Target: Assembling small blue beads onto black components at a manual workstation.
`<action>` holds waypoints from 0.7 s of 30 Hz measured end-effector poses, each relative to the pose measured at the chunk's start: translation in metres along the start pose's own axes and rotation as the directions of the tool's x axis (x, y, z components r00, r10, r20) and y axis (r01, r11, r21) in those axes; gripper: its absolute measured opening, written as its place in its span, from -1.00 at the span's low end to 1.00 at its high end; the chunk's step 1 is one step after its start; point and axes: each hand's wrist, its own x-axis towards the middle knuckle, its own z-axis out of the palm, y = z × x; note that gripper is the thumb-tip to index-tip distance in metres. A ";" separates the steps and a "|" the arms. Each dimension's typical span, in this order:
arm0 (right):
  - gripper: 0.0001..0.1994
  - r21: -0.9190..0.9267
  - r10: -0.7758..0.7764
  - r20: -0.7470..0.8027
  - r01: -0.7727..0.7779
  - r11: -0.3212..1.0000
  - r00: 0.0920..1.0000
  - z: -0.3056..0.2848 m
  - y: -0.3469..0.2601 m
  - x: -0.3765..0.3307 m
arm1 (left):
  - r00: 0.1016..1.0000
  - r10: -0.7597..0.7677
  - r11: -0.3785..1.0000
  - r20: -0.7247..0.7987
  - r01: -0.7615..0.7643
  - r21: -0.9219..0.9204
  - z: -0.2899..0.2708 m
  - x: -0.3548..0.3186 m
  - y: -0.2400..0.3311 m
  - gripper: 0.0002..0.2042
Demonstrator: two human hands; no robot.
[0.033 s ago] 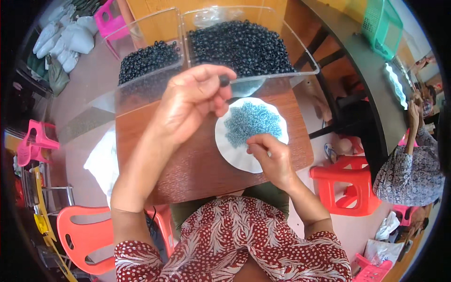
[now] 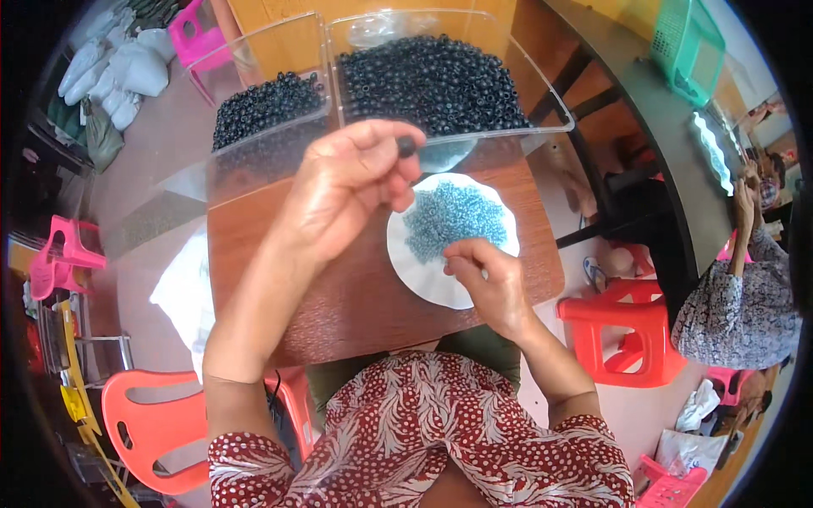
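Raised in front of the clear bins, my left hand [image 2: 339, 182] pinches a small dark round bead [image 2: 406, 146] between thumb and forefinger, its other fingers curled. My right hand [image 2: 493, 284] hovers by the near edge of a white scalloped plate [image 2: 428, 275], thumb and forefinger pressed together. Whatever lies between those fingertips, if anything, is too small to make out. Tiny blue, glassy seed beads [image 2: 457, 212] are heaped on the plate beside my right fingertips. Many dark, holed beads [image 2: 432, 89] fill a large clear bin [image 2: 561, 121] behind my left hand.
A second clear bin [image 2: 241, 182] with dark beads [image 2: 267, 110] adjoins on the left. Both stand at the far side of a brown wooden table [image 2: 347, 309]. Red chairs [image 2: 622, 330] flank it. Another person [image 2: 737, 309] sits at a dark table [image 2: 644, 127] on the right.
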 end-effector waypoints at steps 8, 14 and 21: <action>-0.89 0.435 0.165 -0.015 -0.142 0.889 0.986 -0.014 -0.015 0.003 | 1.000 0.026 0.988 -0.009 -0.027 -0.155 -0.001 -0.015 -0.041 -0.77; -0.88 0.409 0.128 -0.059 -0.093 0.908 0.990 -0.016 -0.025 -0.001 | 1.000 0.005 0.976 -0.008 -0.006 -0.218 0.004 -0.024 -0.062 -0.74; -0.87 0.497 0.154 -0.109 -0.081 0.864 0.982 -0.012 -0.029 -0.004 | 0.996 -0.065 0.973 -0.062 0.050 -0.225 0.001 -0.035 -0.076 -0.77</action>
